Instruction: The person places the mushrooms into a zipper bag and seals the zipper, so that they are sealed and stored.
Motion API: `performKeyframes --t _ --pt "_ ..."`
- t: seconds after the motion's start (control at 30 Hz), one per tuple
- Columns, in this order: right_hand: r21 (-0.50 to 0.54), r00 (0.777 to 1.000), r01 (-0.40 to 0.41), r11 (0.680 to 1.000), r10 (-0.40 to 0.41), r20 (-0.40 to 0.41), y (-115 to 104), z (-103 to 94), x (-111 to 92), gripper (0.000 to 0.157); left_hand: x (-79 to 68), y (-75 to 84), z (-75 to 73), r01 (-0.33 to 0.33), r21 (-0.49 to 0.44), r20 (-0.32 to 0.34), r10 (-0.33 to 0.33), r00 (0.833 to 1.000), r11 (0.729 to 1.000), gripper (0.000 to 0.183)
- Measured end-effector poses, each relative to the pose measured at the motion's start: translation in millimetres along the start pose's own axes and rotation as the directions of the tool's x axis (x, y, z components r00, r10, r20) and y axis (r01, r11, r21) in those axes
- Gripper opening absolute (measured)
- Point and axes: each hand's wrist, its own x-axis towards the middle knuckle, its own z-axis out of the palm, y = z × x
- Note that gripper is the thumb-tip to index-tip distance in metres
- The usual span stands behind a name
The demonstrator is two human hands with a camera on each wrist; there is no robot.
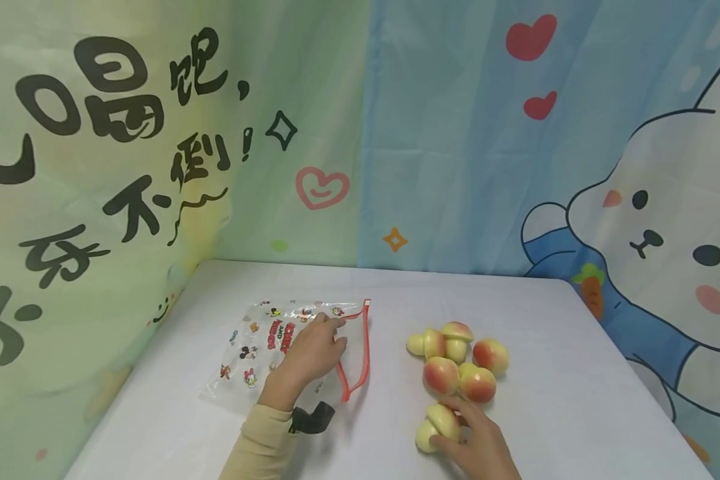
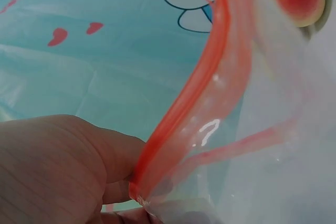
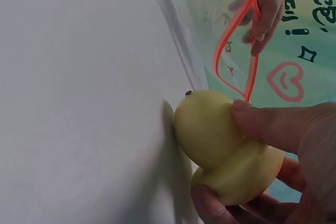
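A clear zip bag (image 1: pixel 249 353) with cartoon prints and a red zip edge lies on the white table, its mouth spread apart toward the right. My left hand (image 1: pixel 315 347) pinches the red zip edge (image 2: pixel 197 90) between thumb and fingers. At the front right, my right hand (image 1: pixel 477 437) grips a pale yellow fruit (image 3: pixel 210 129) of two rounded parts, thumb on one side and fingers on the other. A small dark spot marks one end of that fruit. Just beyond this hand sit several yellow-and-red peaches (image 1: pixel 441 375) in a loose cluster.
The white table (image 1: pixel 576 373) extends right of the fruit. A printed curtain (image 1: pixel 444 133) hangs behind it, with a cartoon rabbit (image 1: pixel 654 220) on the right. Black material (image 1: pixel 313 419) sticks out beside the left wrist, over the table.
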Motion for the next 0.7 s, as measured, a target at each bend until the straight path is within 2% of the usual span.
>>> performKeyframes --t 0.13,0.23,0.33,0.47,0.6,0.7 --pt "0.064 1.000 0.017 0.998 -0.016 -0.021 -7 4.9 7 0.059 -0.2 -0.2 -0.4 0.011 -0.011 0.012 -0.011 1.000 1.000 0.039" --pt "0.159 0.996 0.056 0.986 -0.045 -0.075 -15 11.0 16 0.058 0.1 -0.6 0.7 0.006 -0.017 0.025 -0.006 1.000 1.000 0.040" --pt "0.268 0.988 0.109 0.957 -0.075 -0.135 -25 19.0 27 0.058 -0.2 -1.1 1.6 -0.006 -0.007 0.036 0.006 0.999 1.000 0.042" --pt "0.378 0.984 0.123 0.918 -0.063 -0.165 -38 30.1 42 0.056 -0.8 -1.3 2.6 -0.011 0.010 0.045 0.011 0.999 1.000 0.043" --pt "0.442 0.988 0.109 0.890 -0.049 -0.144 -50 42.1 60 0.054 -0.3 -1.3 3.6 -0.002 0.004 0.042 0.002 0.999 1.000 0.044" --pt "0.512 0.993 0.103 0.853 -0.063 -0.095 -58 52.7 74 0.055 -0.4 -0.3 3.2 -0.005 -0.012 0.037 0.005 0.999 1.000 0.048"
